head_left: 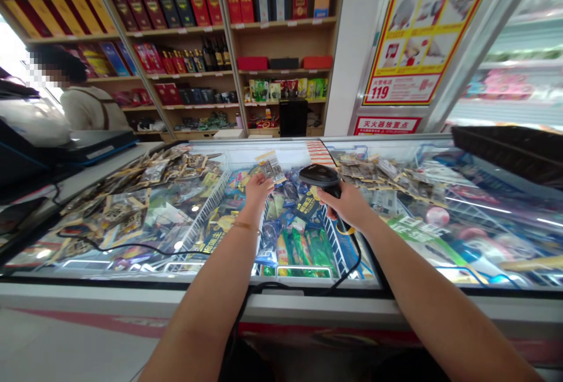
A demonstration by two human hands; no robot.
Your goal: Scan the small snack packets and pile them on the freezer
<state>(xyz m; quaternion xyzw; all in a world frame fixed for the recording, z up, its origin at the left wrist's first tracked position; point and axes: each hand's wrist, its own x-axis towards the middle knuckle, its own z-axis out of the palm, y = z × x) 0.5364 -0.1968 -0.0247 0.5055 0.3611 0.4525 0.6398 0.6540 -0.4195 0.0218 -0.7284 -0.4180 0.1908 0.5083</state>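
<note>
Between the fingers of my left hand is a small flat snack packet, tan-edged with a clear front, raised over the freezer's glass top. My right hand is wrapped round the handle of a black barcode scanner, whose head points left toward the packet. From the scanner's handle a black cable loops down to the freezer's front edge. Under the glass, colourful bagged frozen goods lie in white wire baskets.
Piles of similar packets cover the glass on the left, with more packets on the right. A black tray sits at the far right. Boxed goods fill shelves behind. A person stands at the left beyond the counter.
</note>
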